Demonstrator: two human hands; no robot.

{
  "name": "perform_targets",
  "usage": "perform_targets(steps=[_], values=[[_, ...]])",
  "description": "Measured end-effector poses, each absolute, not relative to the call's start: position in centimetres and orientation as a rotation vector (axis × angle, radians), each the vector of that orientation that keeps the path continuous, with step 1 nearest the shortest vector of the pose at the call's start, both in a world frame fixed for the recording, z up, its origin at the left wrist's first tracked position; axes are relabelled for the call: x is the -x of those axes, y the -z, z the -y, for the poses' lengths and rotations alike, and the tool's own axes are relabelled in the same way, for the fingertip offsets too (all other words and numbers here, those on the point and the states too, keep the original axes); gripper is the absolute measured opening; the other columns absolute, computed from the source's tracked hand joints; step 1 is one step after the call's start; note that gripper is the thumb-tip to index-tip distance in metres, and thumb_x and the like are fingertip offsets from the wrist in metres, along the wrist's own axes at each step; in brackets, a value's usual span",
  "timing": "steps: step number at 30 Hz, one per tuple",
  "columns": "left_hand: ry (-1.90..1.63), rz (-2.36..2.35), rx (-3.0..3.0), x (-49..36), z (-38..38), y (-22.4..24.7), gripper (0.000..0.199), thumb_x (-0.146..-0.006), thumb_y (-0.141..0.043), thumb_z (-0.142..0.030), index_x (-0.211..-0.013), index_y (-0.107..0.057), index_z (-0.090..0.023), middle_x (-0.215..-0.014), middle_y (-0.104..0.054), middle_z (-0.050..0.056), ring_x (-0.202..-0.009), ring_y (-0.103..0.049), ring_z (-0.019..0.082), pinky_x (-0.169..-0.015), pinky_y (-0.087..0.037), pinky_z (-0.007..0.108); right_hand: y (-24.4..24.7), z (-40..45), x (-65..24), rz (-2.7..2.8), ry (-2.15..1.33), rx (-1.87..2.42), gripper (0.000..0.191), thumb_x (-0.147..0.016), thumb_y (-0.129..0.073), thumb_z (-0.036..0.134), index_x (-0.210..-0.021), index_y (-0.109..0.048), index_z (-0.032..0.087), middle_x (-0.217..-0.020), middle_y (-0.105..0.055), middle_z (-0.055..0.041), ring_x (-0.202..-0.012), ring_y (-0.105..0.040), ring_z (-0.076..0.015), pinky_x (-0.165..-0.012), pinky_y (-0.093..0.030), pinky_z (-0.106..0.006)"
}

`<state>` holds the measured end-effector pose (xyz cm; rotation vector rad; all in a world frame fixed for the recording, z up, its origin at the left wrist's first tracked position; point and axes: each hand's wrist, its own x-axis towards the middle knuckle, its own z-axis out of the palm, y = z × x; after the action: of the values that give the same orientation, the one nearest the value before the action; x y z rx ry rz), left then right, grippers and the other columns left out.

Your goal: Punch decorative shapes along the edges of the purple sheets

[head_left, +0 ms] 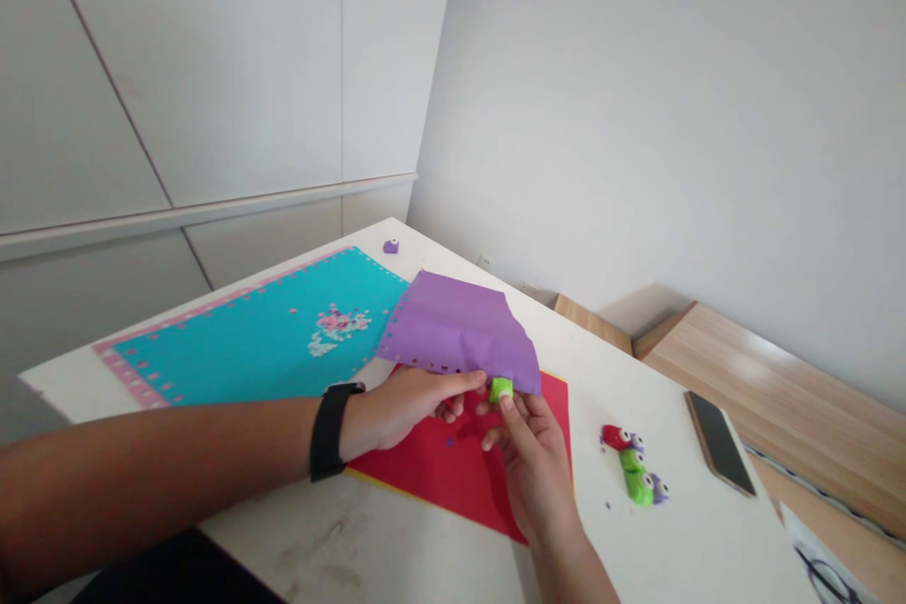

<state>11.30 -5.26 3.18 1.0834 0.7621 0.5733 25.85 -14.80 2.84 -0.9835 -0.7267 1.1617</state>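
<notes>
A purple paper [457,316] with punched holes along its near and left edges is held over a red sheet [439,462]. My left hand [414,406], with a black band at the wrist, pinches the paper's near edge. My right hand [534,462] grips a small green punch [501,389] between thumb and fingers, at the paper's near edge toward the right corner. The left fingertips end just beside the punch. Whether the punch is pressed down cannot be made out.
A blue sheet [261,340] edged with punched holes lies at left on a pink one, with paper bits on it. A purple punch [391,246] is at the far corner. Several punches [638,481] and a phone [720,442] lie at right.
</notes>
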Motion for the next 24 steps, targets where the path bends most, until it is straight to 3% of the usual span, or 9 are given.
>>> perform_targets(steps=[8, 11, 16, 20, 22, 24], values=[[-0.675, -0.827, -1.059, -10.7, 4.4, -3.2, 0.041, -0.079, -0.077, -0.056, -0.079, -0.074, -0.015, -0.058, -0.06, 0.0, -0.055, -0.051, 0.013, -0.055, -0.035, 0.026, -3.1, 15.3, -27.6, 0.674, -1.359, 1.027, 0.032, -0.086, -0.079, 0.039, -0.11, -0.071, 0.02, -0.098, -0.07, -0.0061, -0.077, -0.069, -0.017, -0.045, -0.046, -0.017], [-0.682, -0.83, -1.04, -10.7, 4.3, -3.1, 0.041, -0.078, -0.079, -0.056, -0.079, -0.073, -0.015, -0.059, -0.06, 0.0, -0.056, -0.052, 0.013, -0.055, -0.036, 0.026, -2.5, 15.1, -28.1, 0.725, -1.31, 1.142, 0.038, -0.08, -0.085, 0.037, -0.111, -0.071, 0.019, -0.1, -0.071, -0.0065, -0.08, -0.07, -0.0176, -0.048, -0.047, -0.018], [-0.675, -0.825, -1.034, -10.7, 4.4, -3.1, 0.041, -0.078, -0.078, -0.054, -0.07, -0.07, -0.015, -0.058, -0.059, 0.0, -0.056, -0.051, 0.013, -0.056, -0.037, 0.026, -1.0, 14.2, -27.8, 1.046, -1.009, 1.449, 0.04, -0.083, -0.08, 0.043, -0.115, -0.072, 0.02, -0.083, -0.073, -0.0041, -0.059, -0.062, -0.0162, -0.055, -0.05, -0.028], [-0.687, -0.83, -1.058, -10.8, 4.4, -3.1, 0.042, -0.079, -0.077, -0.054, -0.067, -0.07, -0.015, -0.057, -0.058, 0.001, -0.057, -0.05, 0.013, -0.057, -0.037, 0.027, -1.0, 13.5, -26.6, 1.333, -0.698, 1.506, 0.016, -0.089, -0.074, 0.037, -0.097, -0.08, 0.025, -0.101, -0.074, -0.0074, -0.088, -0.066, -0.0229, -0.08, -0.051, -0.034], [-0.691, -0.826, -1.071, -10.8, 4.4, -3.2, 0.043, -0.08, -0.076, -0.055, -0.064, -0.069, -0.015, -0.056, -0.058, 0.001, -0.057, -0.051, 0.014, -0.057, -0.037, 0.027, -1.2, 13.3, -26.7, 1.364, -0.684, 1.491, 0.014, -0.088, -0.074, 0.036, -0.095, -0.082, 0.026, -0.103, -0.075, -0.0073, -0.09, -0.066, -0.024, -0.081, -0.05, -0.035], [-0.697, -0.819, -1.081, -10.7, 4.4, -3.4, 0.044, -0.08, -0.075, -0.055, -0.062, -0.068, -0.015, -0.055, -0.057, 0.001, -0.056, -0.05, 0.014, -0.057, -0.037, 0.027, -1.3, 13.3, -28.0, 1.298, -0.697, 1.498, 0.02, -0.085, -0.076, 0.039, -0.1, -0.081, 0.027, -0.099, -0.075, -0.006, -0.079, -0.064, -0.0225, -0.074, -0.05, -0.034]])
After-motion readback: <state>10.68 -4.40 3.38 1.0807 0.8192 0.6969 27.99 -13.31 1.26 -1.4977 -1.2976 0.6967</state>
